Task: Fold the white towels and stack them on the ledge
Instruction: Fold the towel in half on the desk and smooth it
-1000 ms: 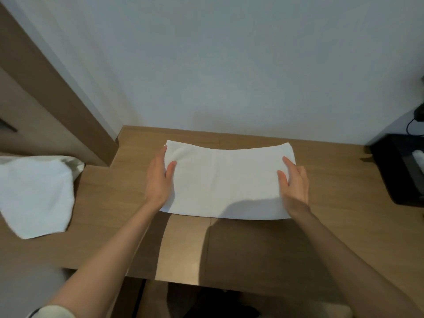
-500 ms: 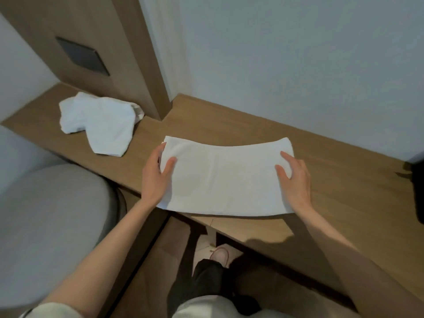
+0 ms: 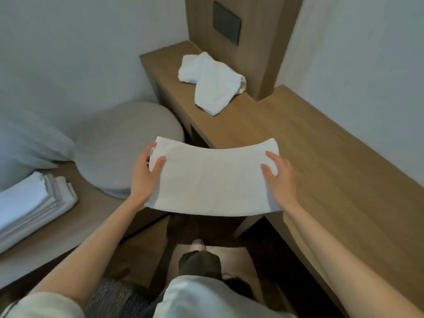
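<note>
Small room: pale walls, wood fittings, seen from above through my head camera.

- Ledge (image 3: 68, 226), far left, low: carries a stack (image 3: 29, 203) of folded white towels, edges roughly in line.
- Cushion (image 3: 128, 145): round, grey, just beyond the ledge.
- Left hand (image 3: 144, 177): grasps the left end of the towel (image 3: 213, 177), thumb on top, fingers curled round the edge.
- Towel: folded to a flat white strip, spanning both my hands, at the near edge of the counter (image 3: 332, 168). I cannot tell whether it touches the wood.
- Second towel (image 3: 213, 81): crumpled, at the counter's far end, below a dark wall panel (image 3: 226, 22).
- Right hand (image 3: 278, 177): grasps the towel's right end, thumb on top.
</note>
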Demonstrator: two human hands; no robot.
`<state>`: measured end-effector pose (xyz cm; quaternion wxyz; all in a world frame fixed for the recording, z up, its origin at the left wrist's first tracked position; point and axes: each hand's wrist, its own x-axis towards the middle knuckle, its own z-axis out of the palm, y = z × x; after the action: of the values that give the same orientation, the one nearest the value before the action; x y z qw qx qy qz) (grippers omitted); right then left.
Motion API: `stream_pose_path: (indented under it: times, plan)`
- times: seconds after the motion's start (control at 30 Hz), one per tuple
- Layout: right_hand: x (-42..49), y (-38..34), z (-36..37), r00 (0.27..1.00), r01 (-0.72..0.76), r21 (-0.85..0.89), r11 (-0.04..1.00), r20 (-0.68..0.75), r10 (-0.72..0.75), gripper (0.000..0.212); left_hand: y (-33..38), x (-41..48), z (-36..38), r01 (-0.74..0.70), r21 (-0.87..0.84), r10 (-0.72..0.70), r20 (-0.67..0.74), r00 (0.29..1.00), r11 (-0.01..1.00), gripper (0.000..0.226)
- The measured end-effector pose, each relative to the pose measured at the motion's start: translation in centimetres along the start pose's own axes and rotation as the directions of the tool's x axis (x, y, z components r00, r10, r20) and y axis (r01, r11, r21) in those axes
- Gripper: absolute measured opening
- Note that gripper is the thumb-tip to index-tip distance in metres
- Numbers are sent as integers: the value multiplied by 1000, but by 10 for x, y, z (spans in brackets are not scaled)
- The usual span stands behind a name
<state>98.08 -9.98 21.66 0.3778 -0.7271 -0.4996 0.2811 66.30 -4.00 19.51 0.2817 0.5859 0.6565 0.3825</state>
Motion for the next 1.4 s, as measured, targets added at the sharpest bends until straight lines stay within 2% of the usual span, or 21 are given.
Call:
stream_pose_path:
  times: [0.17,0.37,0.73,0.87,0.97,1.17,1.4]
  plan:
    - [14,-44,68,981,110,-37,993,166,-103,38,-48,-8,-66,120,-4,-119,-157,980,993,43]
    - [23,-101,164,925,245,-36,969,307,-223,38,-105,-14,-143,216,-8,-207,-313,927,976,44]
    - [14,-204,333,805,340,54,939,500,-320,37,-190,-10,-274,383,-88,-371,-516,772,920,40]
    - [10,-233,383,753,392,71,917,549,-364,37,-216,-11,-310,469,-137,-455,-578,678,873,40]
    - [12,-252,421,714,409,96,907,586,-384,36,-235,-10,-330,492,-141,-458,-638,619,859,40]
    - [22,-288,492,639,423,114,899,666,-385,36,-273,5,-364,601,-208,-569,-648,506,772,37]
    - [28,-315,566,578,401,129,907,733,-360,35,-319,27,-394,690,-246,-617,-699,361,681,40]
